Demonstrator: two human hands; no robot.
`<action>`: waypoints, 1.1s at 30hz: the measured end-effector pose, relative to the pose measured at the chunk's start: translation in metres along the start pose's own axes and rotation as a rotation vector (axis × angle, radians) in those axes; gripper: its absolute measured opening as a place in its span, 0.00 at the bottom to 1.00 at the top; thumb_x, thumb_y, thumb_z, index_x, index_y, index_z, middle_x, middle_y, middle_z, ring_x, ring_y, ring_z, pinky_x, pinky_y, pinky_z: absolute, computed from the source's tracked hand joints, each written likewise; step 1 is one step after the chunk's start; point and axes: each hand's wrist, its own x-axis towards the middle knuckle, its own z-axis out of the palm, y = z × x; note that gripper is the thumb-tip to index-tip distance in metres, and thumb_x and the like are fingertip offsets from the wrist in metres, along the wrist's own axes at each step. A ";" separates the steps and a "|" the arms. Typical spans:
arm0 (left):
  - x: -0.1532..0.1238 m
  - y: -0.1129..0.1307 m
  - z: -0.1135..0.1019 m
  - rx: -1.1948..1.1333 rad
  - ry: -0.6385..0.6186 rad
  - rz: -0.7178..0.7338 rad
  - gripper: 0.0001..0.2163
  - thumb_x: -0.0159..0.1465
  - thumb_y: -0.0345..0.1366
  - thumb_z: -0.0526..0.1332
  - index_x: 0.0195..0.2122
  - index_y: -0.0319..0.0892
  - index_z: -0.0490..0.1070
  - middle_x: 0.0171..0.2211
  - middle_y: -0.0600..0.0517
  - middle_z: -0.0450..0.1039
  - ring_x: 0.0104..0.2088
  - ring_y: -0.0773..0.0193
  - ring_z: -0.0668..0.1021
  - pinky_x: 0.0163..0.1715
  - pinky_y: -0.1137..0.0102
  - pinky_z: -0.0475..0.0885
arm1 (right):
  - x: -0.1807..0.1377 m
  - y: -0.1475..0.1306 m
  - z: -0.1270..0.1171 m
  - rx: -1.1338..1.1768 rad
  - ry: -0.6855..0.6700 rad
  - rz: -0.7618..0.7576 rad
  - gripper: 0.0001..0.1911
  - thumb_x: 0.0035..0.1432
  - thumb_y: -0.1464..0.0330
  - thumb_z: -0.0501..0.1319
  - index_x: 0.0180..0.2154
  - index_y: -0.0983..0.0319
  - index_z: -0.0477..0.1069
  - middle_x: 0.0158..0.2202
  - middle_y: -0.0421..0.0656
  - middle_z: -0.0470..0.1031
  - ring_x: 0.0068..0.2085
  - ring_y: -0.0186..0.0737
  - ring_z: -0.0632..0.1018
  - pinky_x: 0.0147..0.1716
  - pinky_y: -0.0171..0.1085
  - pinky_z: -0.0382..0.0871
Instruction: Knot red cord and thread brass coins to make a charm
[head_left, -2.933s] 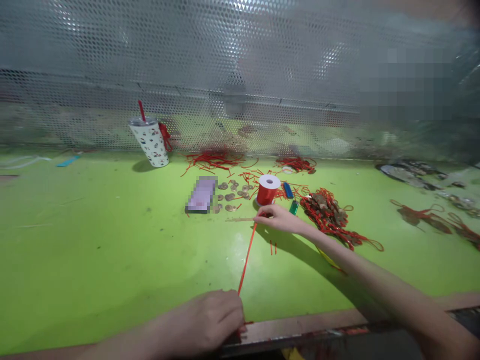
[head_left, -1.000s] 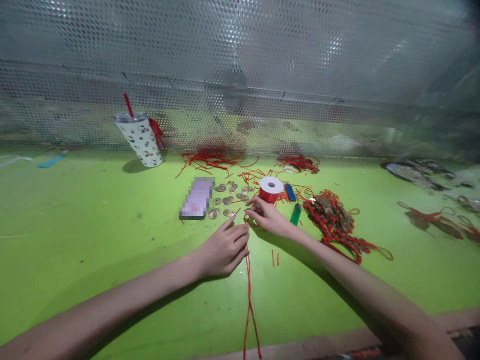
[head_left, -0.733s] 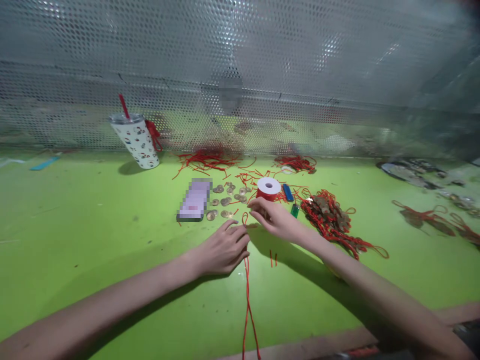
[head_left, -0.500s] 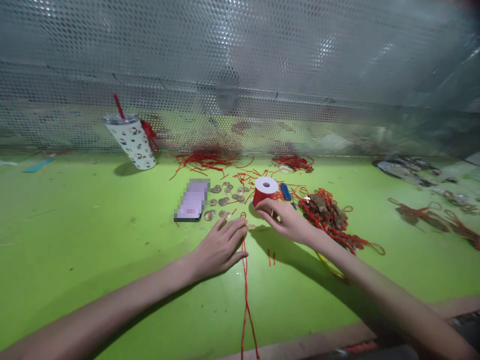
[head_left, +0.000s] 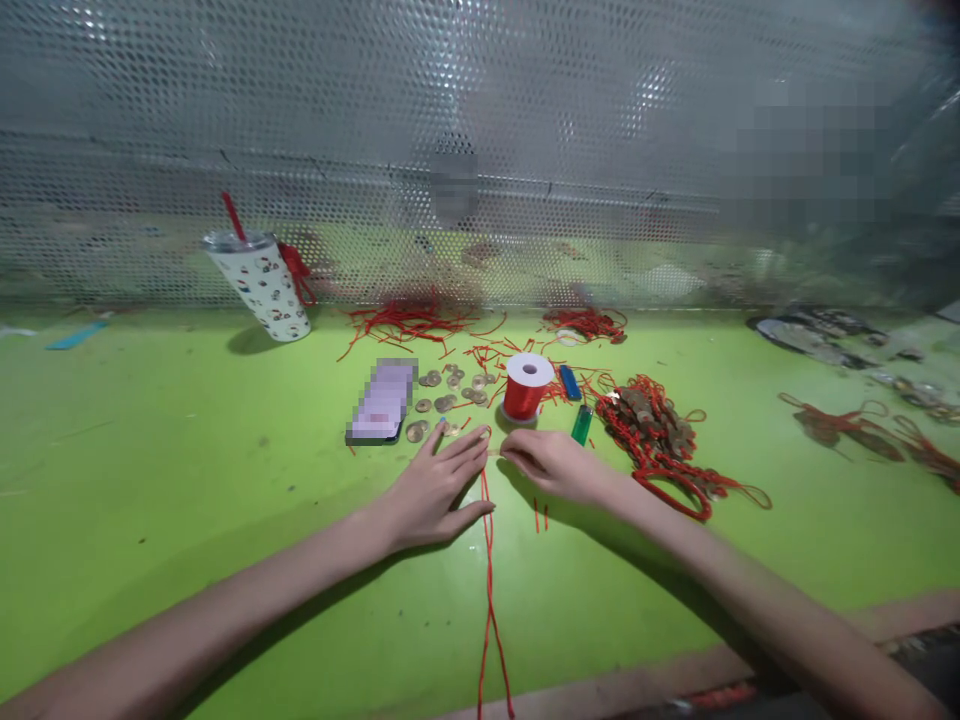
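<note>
My left hand lies on the table with fingers spread, its fingertips over the upper part of a doubled red cord. The cord's loop pokes out above the fingers, and its two ends cross and run toward the table's front edge. Just right of that loop, my right hand is closed in a pinch, thumb and fingers together. A small flat pale-brown piece shows at its fingertips; whether it is gripped I cannot tell. Behind the hands stand a spool of red cord and several round brass-coloured coins.
A phone lies left of the coins. Right of the spool are a blue lighter, a green lighter and a heap of corded coins. A tumbler with a straw stands back left, before perforated sheeting. Cord scraps lie behind.
My right hand has come down and toward me from beside the spool to the cord's loop, uncovering the spool's front and the green lighter. My left hand stays on the cord.
</note>
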 end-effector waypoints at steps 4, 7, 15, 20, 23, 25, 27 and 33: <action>0.005 -0.001 -0.002 -0.012 0.038 -0.037 0.26 0.70 0.52 0.57 0.60 0.38 0.69 0.67 0.36 0.62 0.70 0.43 0.59 0.66 0.37 0.50 | 0.000 -0.003 0.000 0.003 0.010 0.001 0.11 0.71 0.68 0.53 0.44 0.62 0.73 0.37 0.49 0.79 0.34 0.43 0.77 0.34 0.38 0.67; 0.009 -0.003 -0.004 -0.043 0.076 -0.071 0.19 0.70 0.49 0.57 0.51 0.41 0.75 0.68 0.39 0.61 0.70 0.43 0.59 0.65 0.36 0.52 | -0.001 -0.005 -0.006 0.042 0.082 -0.026 0.11 0.71 0.67 0.53 0.44 0.63 0.73 0.38 0.50 0.80 0.35 0.43 0.78 0.34 0.39 0.68; 0.003 -0.010 -0.002 0.021 0.195 -0.109 0.20 0.71 0.43 0.57 0.61 0.42 0.69 0.69 0.39 0.58 0.71 0.43 0.55 0.66 0.36 0.52 | -0.004 -0.005 -0.040 0.115 0.653 0.078 0.10 0.70 0.63 0.55 0.40 0.60 0.72 0.31 0.44 0.77 0.28 0.39 0.75 0.32 0.38 0.69; 0.003 -0.008 0.003 0.083 0.102 -0.052 0.23 0.71 0.48 0.56 0.61 0.40 0.68 0.70 0.38 0.55 0.71 0.39 0.53 0.65 0.33 0.50 | 0.016 0.010 -0.056 -0.060 0.850 0.098 0.18 0.64 0.56 0.61 0.49 0.60 0.69 0.49 0.53 0.74 0.51 0.54 0.73 0.49 0.51 0.70; 0.006 -0.008 0.001 0.067 0.093 -0.029 0.23 0.71 0.49 0.56 0.60 0.40 0.69 0.69 0.37 0.57 0.71 0.40 0.55 0.65 0.33 0.50 | 0.030 0.027 -0.046 -0.076 0.710 0.120 0.34 0.58 0.51 0.66 0.58 0.64 0.62 0.56 0.60 0.68 0.58 0.60 0.69 0.58 0.57 0.64; 0.009 -0.009 -0.001 0.024 0.127 -0.033 0.20 0.71 0.46 0.57 0.57 0.39 0.71 0.68 0.37 0.59 0.69 0.41 0.60 0.65 0.36 0.55 | 0.038 0.037 -0.034 0.009 0.622 0.166 0.37 0.56 0.51 0.67 0.59 0.65 0.61 0.58 0.61 0.67 0.59 0.59 0.70 0.58 0.56 0.64; 0.012 -0.009 -0.003 -0.052 0.184 -0.053 0.15 0.71 0.40 0.56 0.54 0.39 0.73 0.65 0.37 0.64 0.66 0.45 0.66 0.62 0.42 0.64 | 0.044 0.044 -0.026 0.123 0.559 0.233 0.34 0.56 0.54 0.68 0.57 0.64 0.62 0.55 0.59 0.71 0.55 0.57 0.74 0.54 0.54 0.69; 0.023 -0.009 -0.022 -0.523 0.302 -0.254 0.15 0.73 0.41 0.55 0.56 0.40 0.71 0.53 0.41 0.76 0.45 0.55 0.82 0.45 0.55 0.80 | 0.039 0.034 -0.046 0.268 0.561 0.296 0.25 0.54 0.54 0.68 0.45 0.63 0.69 0.41 0.49 0.77 0.41 0.50 0.79 0.42 0.46 0.73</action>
